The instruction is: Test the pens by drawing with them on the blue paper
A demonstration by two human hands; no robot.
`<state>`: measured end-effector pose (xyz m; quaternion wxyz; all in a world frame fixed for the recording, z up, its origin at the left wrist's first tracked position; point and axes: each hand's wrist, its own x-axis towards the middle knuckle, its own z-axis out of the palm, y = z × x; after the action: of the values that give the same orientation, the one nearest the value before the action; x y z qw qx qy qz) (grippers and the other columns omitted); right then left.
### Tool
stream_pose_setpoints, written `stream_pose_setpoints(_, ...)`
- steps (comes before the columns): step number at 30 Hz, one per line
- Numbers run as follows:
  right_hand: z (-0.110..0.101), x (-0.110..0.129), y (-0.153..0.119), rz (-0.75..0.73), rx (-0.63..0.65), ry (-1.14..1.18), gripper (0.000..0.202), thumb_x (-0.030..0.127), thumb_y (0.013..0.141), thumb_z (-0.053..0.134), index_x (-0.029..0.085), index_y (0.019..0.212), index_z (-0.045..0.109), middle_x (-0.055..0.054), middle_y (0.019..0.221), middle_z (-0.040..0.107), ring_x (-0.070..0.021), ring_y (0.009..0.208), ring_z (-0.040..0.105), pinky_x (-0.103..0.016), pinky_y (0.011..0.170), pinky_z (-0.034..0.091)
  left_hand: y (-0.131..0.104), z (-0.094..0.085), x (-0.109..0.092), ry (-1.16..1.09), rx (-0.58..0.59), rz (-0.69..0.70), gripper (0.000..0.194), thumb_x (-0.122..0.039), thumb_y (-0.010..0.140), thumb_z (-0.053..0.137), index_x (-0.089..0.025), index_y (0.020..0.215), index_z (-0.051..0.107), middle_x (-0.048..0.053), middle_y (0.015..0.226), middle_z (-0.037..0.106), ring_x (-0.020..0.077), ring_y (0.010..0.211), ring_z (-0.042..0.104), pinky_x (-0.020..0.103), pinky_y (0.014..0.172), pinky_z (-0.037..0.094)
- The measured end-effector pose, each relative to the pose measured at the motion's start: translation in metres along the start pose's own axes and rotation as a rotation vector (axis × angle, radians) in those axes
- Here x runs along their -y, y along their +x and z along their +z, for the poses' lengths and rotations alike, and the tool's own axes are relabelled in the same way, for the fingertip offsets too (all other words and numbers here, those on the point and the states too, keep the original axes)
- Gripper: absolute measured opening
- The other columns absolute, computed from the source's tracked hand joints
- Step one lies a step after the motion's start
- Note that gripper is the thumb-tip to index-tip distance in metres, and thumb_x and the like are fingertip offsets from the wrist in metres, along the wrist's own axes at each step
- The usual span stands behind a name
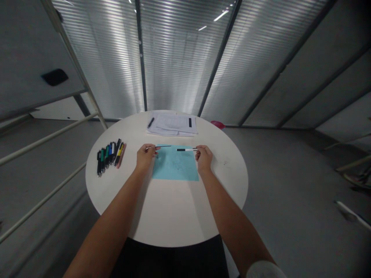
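Observation:
Over the left part of a light blue sheet (pixel 175 170), the fingers of my left hand (pixel 145 155) pinch a thin dark pen refill (pixel 165 146) that points right. My right hand (pixel 204 157) is closed on the end of a pen (pixel 185 150), white with a black grip section, lying level and pointing left. The refill and the pen are apart, with a small gap between their ends. Small dark marks or bits, too small to make out, show on the sheet.
A row of several pens (pixel 108 156) with black, green, blue, white, yellow and pink parts lies at the left of the round white table (pixel 174 216). Papers (pixel 171 125) with a dark pen (pixel 151 122) on them lie at the far edge. A metal-framed stand (pixel 94 102) rises at the left.

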<state>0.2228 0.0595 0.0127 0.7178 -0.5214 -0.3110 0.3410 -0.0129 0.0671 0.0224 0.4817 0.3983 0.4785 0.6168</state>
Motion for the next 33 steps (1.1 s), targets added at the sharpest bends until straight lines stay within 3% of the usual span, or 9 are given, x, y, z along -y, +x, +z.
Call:
stream_pose_setpoints(5, -0.003, -0.005, 0.003, -0.052, -0.008, -0.036, 0.014, 0.03, 0.068, 0.06, 0.018, 0.073, 0.06, 0.008, 0.052, 0.046, -0.0052, 0.041, 0.039, -0.018, 0.037, 0.027, 0.003, -0.002, 0.004, 0.045, -0.046, 0.021, 0.015, -0.029, 0.072, 0.063, -0.017, 0.082, 0.06, 0.009, 0.082, 0.074, 0.0131, 0.062, 0.06, 0.027, 0.059, 0.043)
stream_pose_setpoints(10, -0.002, -0.006, 0.002, -0.129, 0.056, -0.099, 0.021, 0.032, 0.07, 0.062, 0.02, 0.086, 0.059, 0.01, 0.055, 0.045, -0.0059, 0.04, 0.038, -0.02, 0.038, 0.028, 0.006, -0.002, 0.013, 0.097, 0.015, 0.035, 0.018, -0.032, 0.073, 0.064, -0.018, 0.082, 0.059, 0.01, 0.081, 0.074, 0.0137, 0.06, 0.061, 0.029, 0.06, 0.045)
stream_pose_setpoints(15, -0.001, -0.003, 0.0, -0.174, 0.083, -0.209, 0.024, 0.042, 0.076, 0.061, 0.02, 0.084, 0.058, 0.008, 0.061, 0.049, -0.0067, 0.043, 0.04, -0.021, 0.041, 0.03, 0.009, -0.004, 0.021, 0.14, 0.051, 0.064, 0.02, -0.034, 0.074, 0.065, -0.018, 0.085, 0.06, 0.01, 0.083, 0.074, 0.0146, 0.062, 0.062, 0.03, 0.063, 0.047)
stream_pose_setpoints(22, 0.0, 0.0, -0.005, -0.314, 0.114, -0.314, 0.032, 0.051, 0.082, 0.057, 0.02, 0.088, 0.058, 0.002, 0.068, 0.055, -0.0132, 0.063, 0.051, -0.024, 0.056, 0.04, 0.007, -0.002, 0.018, 0.142, 0.051, 0.049, 0.018, -0.032, 0.074, 0.065, -0.018, 0.084, 0.061, 0.01, 0.081, 0.074, 0.015, 0.063, 0.063, 0.032, 0.066, 0.048)
stream_pose_setpoints(27, -0.001, 0.008, -0.013, -0.361, 0.089, -0.371, 0.033, 0.053, 0.086, 0.053, 0.021, 0.091, 0.057, 0.002, 0.07, 0.054, -0.0128, 0.064, 0.049, -0.023, 0.059, 0.04, 0.007, -0.002, 0.019, 0.138, 0.055, 0.058, 0.02, -0.035, 0.073, 0.066, -0.018, 0.083, 0.061, 0.01, 0.079, 0.074, 0.015, 0.062, 0.063, 0.031, 0.064, 0.048)
stream_pose_setpoints(33, -0.002, 0.01, -0.018, -0.44, 0.151, -0.493, 0.031, 0.052, 0.089, 0.05, 0.021, 0.094, 0.056, 0.003, 0.073, 0.057, -0.0119, 0.063, 0.049, -0.023, 0.064, 0.039, 0.008, -0.002, 0.021, 0.15, 0.052, 0.057, 0.02, -0.035, 0.073, 0.067, -0.018, 0.082, 0.062, 0.009, 0.079, 0.074, 0.0146, 0.061, 0.063, 0.031, 0.064, 0.048)
